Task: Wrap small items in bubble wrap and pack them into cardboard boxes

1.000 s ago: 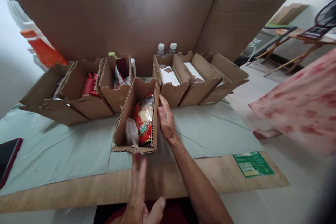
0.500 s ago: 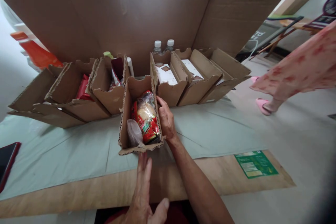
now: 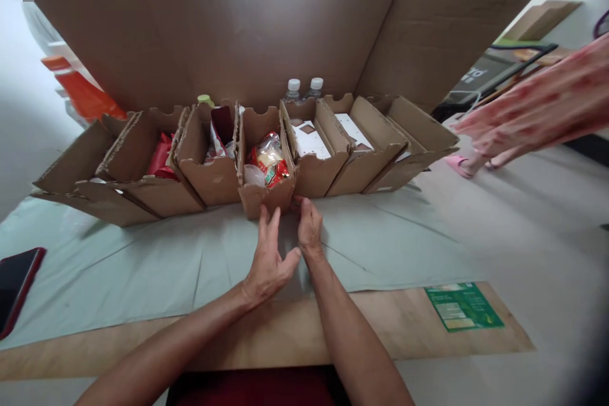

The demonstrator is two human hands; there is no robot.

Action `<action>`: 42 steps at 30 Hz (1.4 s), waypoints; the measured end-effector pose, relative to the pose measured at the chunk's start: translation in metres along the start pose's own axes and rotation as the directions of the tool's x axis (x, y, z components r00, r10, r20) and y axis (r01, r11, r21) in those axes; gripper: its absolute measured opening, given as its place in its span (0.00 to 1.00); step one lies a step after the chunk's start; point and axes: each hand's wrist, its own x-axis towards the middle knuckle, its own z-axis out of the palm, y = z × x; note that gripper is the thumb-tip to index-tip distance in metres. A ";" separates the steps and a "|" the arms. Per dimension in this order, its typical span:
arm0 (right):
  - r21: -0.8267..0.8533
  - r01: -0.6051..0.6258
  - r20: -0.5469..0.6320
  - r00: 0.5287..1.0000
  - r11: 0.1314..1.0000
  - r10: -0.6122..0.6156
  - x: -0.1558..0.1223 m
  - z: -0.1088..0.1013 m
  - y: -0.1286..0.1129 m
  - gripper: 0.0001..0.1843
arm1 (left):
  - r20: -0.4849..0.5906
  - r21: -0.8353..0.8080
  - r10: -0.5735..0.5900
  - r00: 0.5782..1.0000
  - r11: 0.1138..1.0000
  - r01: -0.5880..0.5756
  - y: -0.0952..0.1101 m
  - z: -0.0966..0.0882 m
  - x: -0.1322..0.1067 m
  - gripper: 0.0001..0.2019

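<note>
A narrow cardboard box [image 3: 266,202] stands in the middle of a row, its front jutting slightly forward of its neighbours. Inside it lie red-and-clear snack packets [image 3: 271,155] and a pale plastic wrapper [image 3: 254,176]. My left hand [image 3: 271,260] is open with fingers outstretched, the tips at the lower front of this box. Beside its lower right corner is my right hand [image 3: 310,226], fingers loosely bent and not wrapped around anything; whether the fingertips touch the box I cannot tell.
More cardboard boxes [image 3: 221,181] flank it, holding a red packet [image 3: 162,157] and white cartons [image 3: 310,139]. Behind stand clear bottles [image 3: 294,90], an orange bottle [image 3: 85,92] and a tall cardboard panel [image 3: 266,25]. A phone [image 3: 19,285] lies left. A person in a patterned pink garment [image 3: 537,108] stands right.
The snack box has moved away from me, into the row. Both hands have moved forward; the right one has gone from the box's side to its lower front corner. The view has shifted slightly.
</note>
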 end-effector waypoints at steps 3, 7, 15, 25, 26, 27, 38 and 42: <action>-0.018 -0.002 -0.015 1.000 1.000 0.002 0.001 0.000 0.003 0.33 | -0.016 0.013 0.008 1.000 1.000 -0.008 -0.010 0.003 0.018 0.43; -0.034 0.005 -0.006 1.000 0.999 -0.005 0.002 0.000 0.006 0.31 | -0.016 0.042 0.033 0.999 0.999 -0.033 -0.016 0.003 0.047 0.44; -0.043 0.063 -0.001 0.998 0.997 -0.063 -0.003 -0.002 -0.011 0.25 | 0.032 0.051 0.020 0.999 0.998 -0.022 -0.016 -0.008 0.044 0.43; -0.250 0.538 0.494 0.786 0.805 -0.371 0.001 0.067 -0.129 0.28 | -0.335 0.383 0.049 0.941 0.919 0.088 -0.067 -0.103 -0.105 0.17; -0.317 0.580 0.538 0.761 0.751 -0.361 0.009 0.080 -0.138 0.30 | -0.361 0.408 0.075 0.930 0.909 0.085 -0.071 -0.108 -0.114 0.17; -0.381 0.608 0.568 0.748 0.697 -0.342 0.016 0.093 -0.145 0.30 | -0.376 0.431 0.111 0.920 0.900 0.067 -0.075 -0.110 -0.121 0.16; -0.577 0.650 0.593 0.750 0.495 -0.293 -0.030 0.094 -0.162 0.09 | -0.478 0.363 0.139 0.867 0.930 0.050 -0.078 -0.115 -0.133 0.19; -0.408 0.738 0.639 0.651 0.538 -0.409 -0.100 0.054 -0.171 0.11 | -0.478 0.291 0.068 0.876 0.953 0.085 -0.065 -0.113 -0.146 0.20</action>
